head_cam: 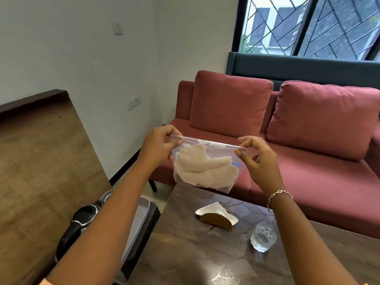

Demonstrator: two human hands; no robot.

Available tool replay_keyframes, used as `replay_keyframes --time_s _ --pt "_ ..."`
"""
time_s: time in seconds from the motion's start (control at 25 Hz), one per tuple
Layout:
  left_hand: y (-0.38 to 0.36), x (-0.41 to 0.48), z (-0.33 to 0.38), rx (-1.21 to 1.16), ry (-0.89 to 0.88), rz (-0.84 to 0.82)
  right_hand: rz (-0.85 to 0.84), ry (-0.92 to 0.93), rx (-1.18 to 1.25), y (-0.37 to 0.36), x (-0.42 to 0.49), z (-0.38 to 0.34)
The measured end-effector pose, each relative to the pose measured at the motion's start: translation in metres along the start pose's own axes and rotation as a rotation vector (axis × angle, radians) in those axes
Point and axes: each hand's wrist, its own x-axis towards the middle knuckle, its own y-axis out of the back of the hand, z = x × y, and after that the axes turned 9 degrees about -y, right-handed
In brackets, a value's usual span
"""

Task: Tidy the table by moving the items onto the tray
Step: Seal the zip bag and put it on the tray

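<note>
A clear zip bag [205, 167] with pale flatbread inside hangs in the air above the far edge of the dark table [185, 254]. My left hand [160, 147] pinches its top left corner and my right hand [257, 157] pinches the top right corner, stretching the seal flat. On the table below sit a wooden napkin holder with white napkins [216, 217] and a glass of water [263, 237]. A grey tray [141, 212] stands to the left of the table, partly hidden by my left arm, with a black kettle [82, 221] on it.
A red sofa [308, 140] with two cushions stands right behind the table. A tall wooden board [41, 171] leans at the left beside the tray. The tray rests on a dark wicker stand [148, 229].
</note>
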Motion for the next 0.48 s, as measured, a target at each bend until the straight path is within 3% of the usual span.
replay_keyframes --time_s 0.16,0.48 --pt "0.026 -0.006 -0.034 -0.300 0.215 -0.177 -0.131 -0.053 -0.018 -0.043 -0.008 0.002" --pt "0.092 -0.003 -0.164 -0.326 0.386 -0.313 -0.369 -0.189 -0.013 -0.167 -0.016 0.006"
